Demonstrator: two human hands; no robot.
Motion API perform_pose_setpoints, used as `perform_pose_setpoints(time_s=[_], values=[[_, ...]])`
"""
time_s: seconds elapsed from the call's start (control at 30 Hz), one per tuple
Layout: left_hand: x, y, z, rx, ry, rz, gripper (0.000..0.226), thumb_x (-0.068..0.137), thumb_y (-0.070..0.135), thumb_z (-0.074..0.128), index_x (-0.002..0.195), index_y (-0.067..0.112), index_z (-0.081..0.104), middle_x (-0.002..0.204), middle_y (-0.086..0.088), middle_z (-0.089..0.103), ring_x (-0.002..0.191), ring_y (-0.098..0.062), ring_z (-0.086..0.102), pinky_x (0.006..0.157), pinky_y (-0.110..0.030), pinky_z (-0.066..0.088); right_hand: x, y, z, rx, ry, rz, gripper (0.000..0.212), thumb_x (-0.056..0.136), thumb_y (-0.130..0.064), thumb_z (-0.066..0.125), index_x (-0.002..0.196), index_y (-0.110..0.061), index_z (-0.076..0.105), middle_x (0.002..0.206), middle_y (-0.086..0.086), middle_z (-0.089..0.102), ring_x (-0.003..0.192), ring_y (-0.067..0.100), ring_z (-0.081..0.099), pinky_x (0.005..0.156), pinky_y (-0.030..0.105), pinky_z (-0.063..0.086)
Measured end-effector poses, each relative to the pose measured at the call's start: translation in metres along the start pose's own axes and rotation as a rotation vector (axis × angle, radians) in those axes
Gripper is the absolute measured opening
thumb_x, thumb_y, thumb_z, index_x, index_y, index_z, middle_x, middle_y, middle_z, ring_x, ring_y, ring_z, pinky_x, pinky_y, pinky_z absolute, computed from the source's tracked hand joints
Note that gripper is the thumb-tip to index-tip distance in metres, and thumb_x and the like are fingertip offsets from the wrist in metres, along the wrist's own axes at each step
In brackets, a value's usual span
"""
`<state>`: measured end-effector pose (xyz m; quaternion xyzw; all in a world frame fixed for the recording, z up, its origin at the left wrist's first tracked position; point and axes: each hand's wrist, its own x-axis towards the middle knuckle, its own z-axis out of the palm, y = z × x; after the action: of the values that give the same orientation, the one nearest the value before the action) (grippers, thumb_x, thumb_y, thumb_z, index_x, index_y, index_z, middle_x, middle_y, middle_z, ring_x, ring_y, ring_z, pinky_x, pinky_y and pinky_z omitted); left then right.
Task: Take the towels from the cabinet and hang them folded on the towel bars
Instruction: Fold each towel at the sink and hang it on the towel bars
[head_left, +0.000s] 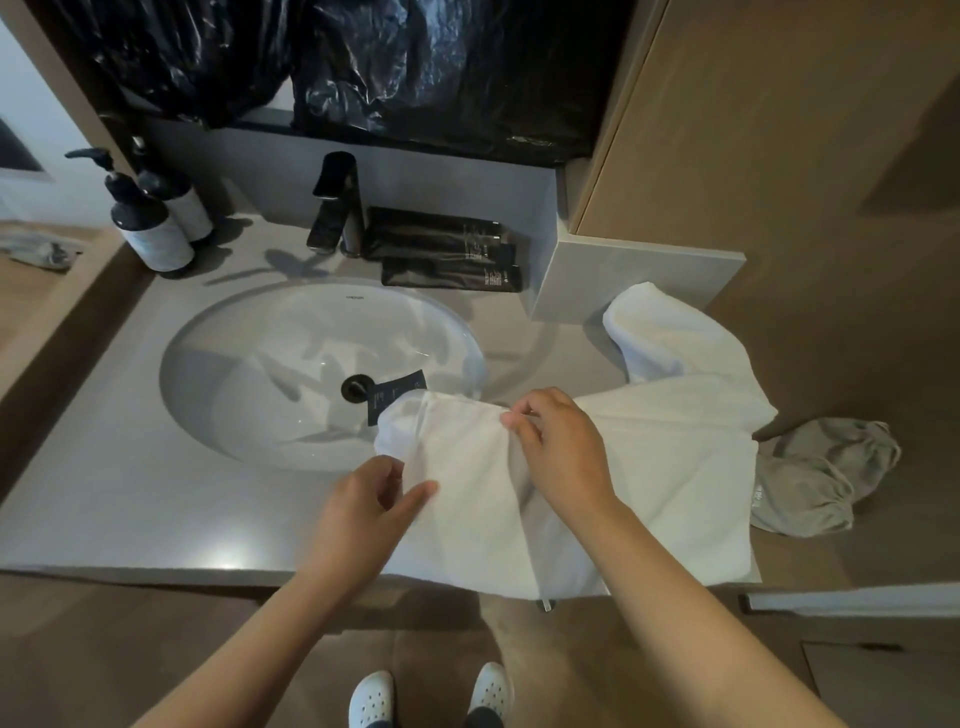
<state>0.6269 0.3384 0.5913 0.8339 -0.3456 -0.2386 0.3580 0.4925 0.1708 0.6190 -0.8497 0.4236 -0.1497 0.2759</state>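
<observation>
One countertop (104, 493): pale grey stone with an oval white sink basin (208, 395) set into it; wood panelling (779, 130) rises to the right of the basin.
Behind the basin: a black faucet (337, 208), a pile of black tubes (447, 249) just right of it, two dark pump bottles (150, 228) to the left, and crinkled black plastic sheeting (441, 67) above.
In the basin: a black drain (356, 387) with a small black packet (395, 395) beside it.
White towel (649, 467): plain and rumpled; it lies on the countertop right of the basin, its left corner over the basin's rim, its near edge hanging off the front.
Grey cloth (821, 478): bunched, beyond the towel from the basin.
Right hand (556, 447): pinches a raised fold of the towel by the basin's right rim.
Left hand (363, 514): at the towel's corner nearest the basin, thumb and fingers parted; blurred, so any grip cannot be told.
</observation>
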Motion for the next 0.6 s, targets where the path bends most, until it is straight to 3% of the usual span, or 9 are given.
perform_pose_setpoints(time_s=[0.17,0.3,0.43,0.53,0.6], values=[[-0.008,-0.009,0.004,0.046,-0.048,-0.017,0.033,0.094,0.041,0.054,0.069,0.019,0.051,0.063,0.002,0.055,0.056,-0.010,0.054,0.055,-0.014,0.041,0.001,0.001,0.017,-0.051,-0.047,0.015,0.020,0.100,-0.031,0.053,0.088,-0.015,0.056,0.092,-0.003,0.062,0.080,0.018,0.058,0.069,0.034,0.048],[-0.010,-0.010,0.007,-0.027,-0.039,-0.060,0.032,0.095,0.040,0.052,0.078,0.014,0.057,0.073,-0.004,0.062,0.066,-0.017,0.061,0.065,-0.025,0.053,-0.002,0.002,0.017,-0.028,-0.015,-0.060,0.010,0.099,-0.031,0.053,0.096,-0.023,0.055,0.100,-0.010,0.058,0.083,0.014,0.059,0.063,0.019,0.038],[-0.013,-0.010,0.008,-0.102,-0.043,-0.074,0.031,0.094,0.041,0.054,0.082,0.013,0.060,0.077,-0.004,0.065,0.069,-0.019,0.063,0.068,-0.028,0.055,-0.009,0.007,0.015,-0.034,-0.064,-0.102,0.031,0.100,-0.038,0.050,0.128,-0.027,0.055,0.122,-0.011,0.055,0.089,0.011,0.059,0.075,0.019,0.038],[-0.017,-0.011,0.009,-0.150,-0.062,-0.100,0.032,0.093,0.041,0.057,0.082,0.011,0.063,0.078,-0.005,0.067,0.072,-0.022,0.064,0.071,-0.033,0.056,-0.011,0.007,0.014,-0.103,-0.076,-0.093,0.024,0.101,-0.038,0.046,0.110,-0.022,0.060,0.107,-0.007,0.056,0.083,0.011,0.055,0.071,0.019,0.040],[-0.022,-0.011,0.008,-0.225,-0.073,-0.121,0.028,0.092,0.040,0.058,0.083,0.014,0.066,0.079,-0.001,0.069,0.073,-0.019,0.067,0.072,-0.032,0.058,-0.009,0.005,0.009,-0.113,-0.095,-0.114,0.021,0.102,-0.036,0.043,0.098,-0.019,0.056,0.096,-0.006,0.056,0.080,0.014,0.055,0.069,0.027,0.044]])
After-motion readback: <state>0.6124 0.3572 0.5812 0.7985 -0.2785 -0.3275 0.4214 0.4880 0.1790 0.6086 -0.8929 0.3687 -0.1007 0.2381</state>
